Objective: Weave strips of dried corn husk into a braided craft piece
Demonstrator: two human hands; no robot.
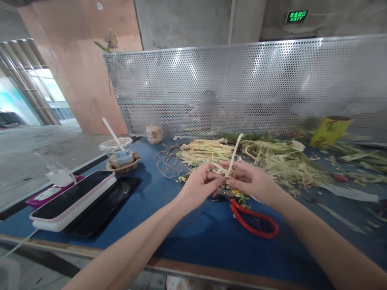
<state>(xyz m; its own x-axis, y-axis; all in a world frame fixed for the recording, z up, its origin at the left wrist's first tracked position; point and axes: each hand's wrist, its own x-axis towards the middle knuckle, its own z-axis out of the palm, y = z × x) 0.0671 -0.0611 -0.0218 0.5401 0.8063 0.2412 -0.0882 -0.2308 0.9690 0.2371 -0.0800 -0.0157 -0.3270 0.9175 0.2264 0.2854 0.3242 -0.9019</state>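
Between my fingertips is a pale plant strip, one end standing up above my hands. My left hand pinches it near its lower end. From the other side, my right hand also closes its thumb and fingers on it. The exact grip at the fingertips is partly hidden. Red-handled scissors lie on the blue tabletop just below my hands, with small green and yellow plant scraps beside the blades. Behind my hands lies a bundle of pale stalks, and to the right is a heap of loose husk-like strips.
Left of my arms are a phone, a black tablet and a lidded cup with a straw. Thin twine lies loose beside the stalks. A perforated metal screen closes the back; a yellow tube stands right.
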